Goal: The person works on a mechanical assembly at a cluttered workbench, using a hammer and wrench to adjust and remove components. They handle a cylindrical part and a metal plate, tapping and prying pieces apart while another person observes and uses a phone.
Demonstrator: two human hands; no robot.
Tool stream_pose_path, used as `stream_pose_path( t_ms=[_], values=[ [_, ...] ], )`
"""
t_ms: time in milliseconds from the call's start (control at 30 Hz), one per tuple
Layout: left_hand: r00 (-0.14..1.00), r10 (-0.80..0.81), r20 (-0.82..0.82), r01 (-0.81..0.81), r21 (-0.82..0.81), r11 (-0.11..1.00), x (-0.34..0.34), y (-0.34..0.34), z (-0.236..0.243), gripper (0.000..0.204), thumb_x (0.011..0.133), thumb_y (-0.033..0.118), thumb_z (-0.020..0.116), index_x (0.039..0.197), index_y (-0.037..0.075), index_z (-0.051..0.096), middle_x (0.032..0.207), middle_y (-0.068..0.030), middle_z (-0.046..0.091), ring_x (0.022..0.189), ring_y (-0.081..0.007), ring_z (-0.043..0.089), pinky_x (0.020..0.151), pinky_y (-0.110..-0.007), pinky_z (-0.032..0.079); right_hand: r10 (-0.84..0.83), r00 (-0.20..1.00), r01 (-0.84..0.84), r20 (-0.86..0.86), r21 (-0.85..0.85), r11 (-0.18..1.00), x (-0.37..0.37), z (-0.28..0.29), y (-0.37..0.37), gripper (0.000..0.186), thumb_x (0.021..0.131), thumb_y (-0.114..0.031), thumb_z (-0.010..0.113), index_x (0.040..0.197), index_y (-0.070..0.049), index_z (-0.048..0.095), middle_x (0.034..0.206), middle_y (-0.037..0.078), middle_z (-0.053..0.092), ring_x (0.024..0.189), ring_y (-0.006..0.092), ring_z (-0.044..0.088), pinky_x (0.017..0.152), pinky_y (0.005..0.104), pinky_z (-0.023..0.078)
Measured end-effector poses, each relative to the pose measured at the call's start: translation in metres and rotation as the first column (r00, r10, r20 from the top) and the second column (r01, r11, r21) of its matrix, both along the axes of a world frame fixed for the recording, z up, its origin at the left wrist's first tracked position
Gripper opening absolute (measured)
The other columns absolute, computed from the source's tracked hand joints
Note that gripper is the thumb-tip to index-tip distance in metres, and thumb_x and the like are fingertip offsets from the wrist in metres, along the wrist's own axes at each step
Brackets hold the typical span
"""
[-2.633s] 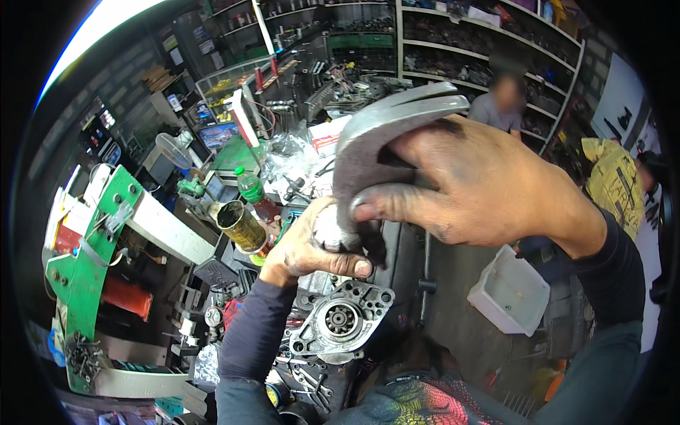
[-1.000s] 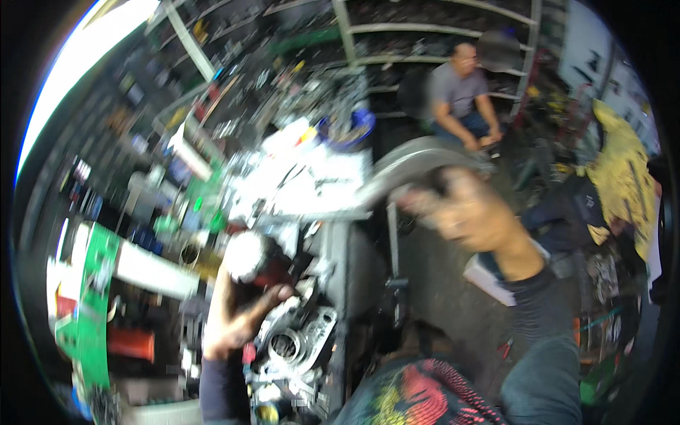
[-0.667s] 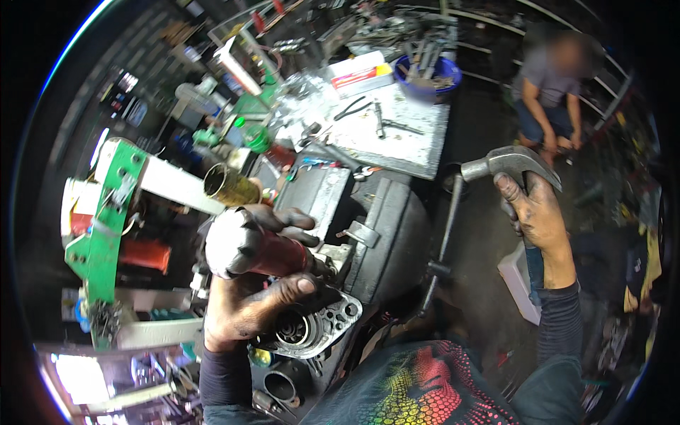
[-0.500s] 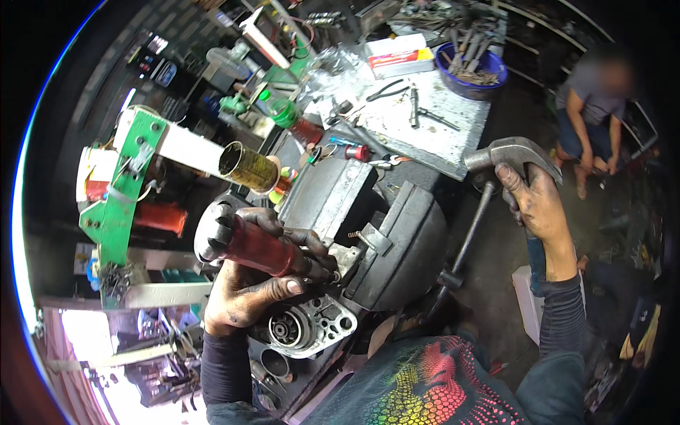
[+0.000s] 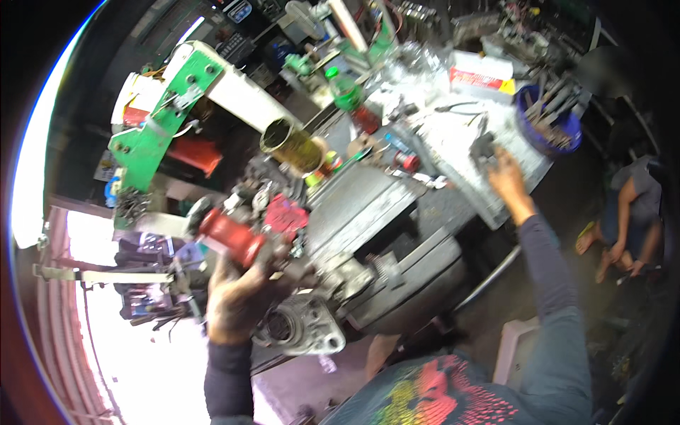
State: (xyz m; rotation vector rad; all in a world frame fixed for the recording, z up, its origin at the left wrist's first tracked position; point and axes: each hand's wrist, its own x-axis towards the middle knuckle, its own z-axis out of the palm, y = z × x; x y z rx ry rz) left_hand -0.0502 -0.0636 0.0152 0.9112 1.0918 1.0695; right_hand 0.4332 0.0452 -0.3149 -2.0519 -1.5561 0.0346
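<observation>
My left hand (image 5: pixel 241 294) is closed round a tool with a thick red grip (image 5: pixel 232 237) and a dark rounded end. Its lower end and my fingertips are blurred beside a metal part (image 5: pixel 345 278) at the jaws of a large bench vise (image 5: pixel 365 209). Below that hand is a cast aluminium housing (image 5: pixel 312 333) with a toothed gear (image 5: pixel 281 326) in its round opening. My right hand (image 5: pixel 506 177) reaches over the white worktop (image 5: pixel 453 145), its fingers bent at a dark metal thing (image 5: pixel 483 146). Blur hides whether that is a hammer or another tool.
Behind the vise are pliers (image 5: pixel 460 108), a green-capped bottle (image 5: pixel 347 95), a white and red box (image 5: pixel 482 74) and a blue basin (image 5: pixel 549 127) of tools. A green and white frame (image 5: pixel 159 117) rises at left, near an oily cylinder (image 5: pixel 290 145). A person (image 5: pixel 634 205) crouches at right.
My right hand, which held a hammer raised beside the vise, has moved forward onto the white worktop. My left hand keeps the red-gripped tool, now tilted more. The whole view has shifted.
</observation>
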Motion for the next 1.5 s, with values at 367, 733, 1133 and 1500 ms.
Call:
stream_pose_path(
  t_ms=[367, 733, 1133, 1500],
  values=[
    [0.873, -0.053, 0.484, 0.011, 0.089, 0.996, 0.085, -0.096, 0.008, 0.065, 0.1, 0.0, 0.062, 0.15, 0.018, 0.025, 0.11, -0.0245, 0.06, 0.095, -0.0475, 0.072, 0.083, -0.069, 0.058, 0.041, 0.989, -0.021, 0.139, -0.143, 0.989, -0.015, 0.007, 0.057, 0.048, 0.092, -0.016, 0.07, 0.14, -0.014, 0.064, 0.133, 0.012, 0.057, 0.122, 0.0359, 0.053, 0.104, 0.0487, 0.048],
    [0.738, -0.446, 0.506, 0.627, -0.268, 0.732, 0.19, -0.086, -0.07, 0.084, 0.096, 0.021, 0.078, 0.159, 0.004, 0.025, 0.132, -0.0093, 0.059, 0.113, -0.0154, 0.061, 0.1, -0.033, 0.051, 0.289, 0.007, -0.617, -0.957, 0.223, 0.754, -0.094, 0.237, -0.188, 0.096, 0.084, -0.049, 0.085, 0.153, 0.002, 0.043, 0.129, 0.018, 0.065, 0.111, 0.0231, 0.065, 0.098, 0.0362, 0.054],
    [0.73, -0.49, 0.477, 0.677, -0.404, 0.615, 0.19, -0.107, -0.116, 0.05, 0.1, 0.012, 0.071, 0.14, -0.012, 0.054, 0.107, -0.016, 0.074, 0.09, -0.02, 0.075, 0.082, -0.032, 0.065, 0.132, 0.163, 0.17, -0.978, 0.16, 0.972, -0.104, 0.174, -0.199, 0.03, 0.096, -0.023, 0.069, 0.118, -0.005, 0.061, 0.089, 0.005, 0.061, 0.06, 0.011, 0.059, 0.052, 0.0233, 0.051],
    [0.848, -0.493, -0.196, 0.495, -0.041, 0.868, 0.135, -0.127, -0.071, 0.024, 0.096, 0.013, 0.076, 0.118, 0.002, 0.077, 0.107, -0.0103, 0.074, 0.087, -0.0168, 0.072, 0.081, -0.031, 0.059, 0.225, 0.687, -0.276, -0.691, 0.039, 0.96, -0.072, 0.103, -0.057, 0.06, 0.09, -0.018, 0.078, 0.144, -0.002, 0.057, 0.13, 0.019, 0.067, 0.116, 0.0281, 0.066, 0.103, 0.0377, 0.049]
  ],
)
